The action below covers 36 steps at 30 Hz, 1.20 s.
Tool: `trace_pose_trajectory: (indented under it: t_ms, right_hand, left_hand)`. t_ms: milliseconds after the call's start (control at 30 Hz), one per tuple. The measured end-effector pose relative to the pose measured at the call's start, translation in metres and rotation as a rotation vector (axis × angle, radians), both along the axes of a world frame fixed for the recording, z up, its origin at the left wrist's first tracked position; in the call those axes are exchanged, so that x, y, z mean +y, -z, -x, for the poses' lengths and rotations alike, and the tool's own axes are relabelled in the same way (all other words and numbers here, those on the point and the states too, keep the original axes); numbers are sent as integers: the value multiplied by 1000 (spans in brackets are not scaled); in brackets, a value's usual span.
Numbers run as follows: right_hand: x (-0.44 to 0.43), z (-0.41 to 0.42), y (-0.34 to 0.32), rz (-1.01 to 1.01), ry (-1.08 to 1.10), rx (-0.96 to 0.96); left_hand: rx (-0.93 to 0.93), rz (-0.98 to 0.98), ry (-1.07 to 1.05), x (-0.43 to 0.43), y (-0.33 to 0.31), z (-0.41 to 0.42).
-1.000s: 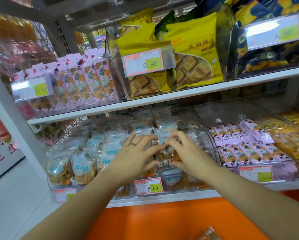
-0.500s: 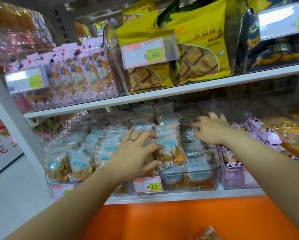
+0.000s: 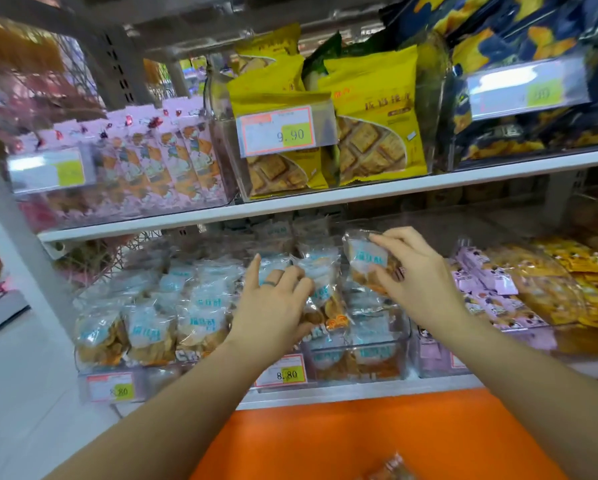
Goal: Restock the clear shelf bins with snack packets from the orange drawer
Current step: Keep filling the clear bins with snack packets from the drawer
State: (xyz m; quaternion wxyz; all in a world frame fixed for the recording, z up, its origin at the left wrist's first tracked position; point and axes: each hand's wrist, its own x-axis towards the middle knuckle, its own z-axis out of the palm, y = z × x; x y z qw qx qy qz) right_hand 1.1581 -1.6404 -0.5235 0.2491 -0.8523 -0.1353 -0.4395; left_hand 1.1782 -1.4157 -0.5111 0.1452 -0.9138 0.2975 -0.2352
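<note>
Two hands work at the lower shelf in the middle of the frame. The right hand [image 3: 415,282] pinches one snack packet [image 3: 361,261] by its right side between thumb and curled fingers, holding it tilted above the rear of the clear bin [image 3: 360,363]. The left hand [image 3: 273,306] lies on the stock in the same bin: index finger straight, remaining fingers curled over the top of an upright packet [image 3: 323,296], thumb against its lower front. Matching packets fill the neighbouring bin [image 3: 93,370] at lower left. A price label [image 3: 283,374] reading 8.80 is fixed to the bin front below the left hand. The orange drawer [image 3: 360,438] spans the bottom of the frame beneath the shelf; one loose packet [image 3: 391,471] shows in it at the lower edge, blurred. Yellow cracker bags [image 3: 377,116] stand on the upper shelf, centre.
</note>
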Motion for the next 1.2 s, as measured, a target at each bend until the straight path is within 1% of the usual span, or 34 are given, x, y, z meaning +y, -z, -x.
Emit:
trace_pose_trajectory:
  t_ms: [67, 133, 200, 267, 300, 367, 433, 467, 567, 633, 700, 800, 900, 1000, 1100, 1200]
  right_hand:
    - [5, 11, -1, -19, -73, -14]
    - [11, 22, -7, -102, -114, -28]
    - [16, 29, -16, -194, -145, -2]
    - [21, 32, -25, -231, -210, 46]
    - [24, 33, -28, -233, -259, 93]
    - [29, 32, -29, -222, -329, 272]
    - [37, 29, -17, -193, -319, 466]
    - [40, 28, -9, -191, -300, 506]
    - [46, 20, 7, -221, -278, 467]
    - [50, 15, 13, -214, -283, 450]
    - [55, 12, 18, -156, -296, 428]
    - [59, 10, 24, -18, -334, 386]
    - [47, 11, 20, 113, -307, 455]
    - [30, 14, 14, 238, -285, 542]
    - [27, 15, 15, 252, -316, 619]
    - [34, 13, 21, 260, -296, 602]
  left_hand:
    - [5, -5, -19, -3, -1, 1]
    - [18, -2, -41, -6, -3, 3]
    - [33, 13, -53, -7, -2, 4]
    - [61, 19, -62, -5, -2, 5]
    - [66, 16, -65, -4, -2, 5]
    - [77, 40, -56, 0, -4, 3]
    - [106, 69, -32, 8, -6, 2]
    - [112, 69, -17, 12, -7, 3]
    - [97, 91, 23, 29, -7, 5]
    - [7, 135, 55, 42, -4, 6]
    - [-62, 177, 107, 49, 4, 6]
    - [-139, 102, 215, 45, 17, 8]
    - [-185, 30, 217, 34, 27, 7]
    - [-198, 54, 196, 30, 31, 4]
    - [-210, 61, 237, 35, 33, -1]
    - [-185, 67, 282, 42, 37, -9]
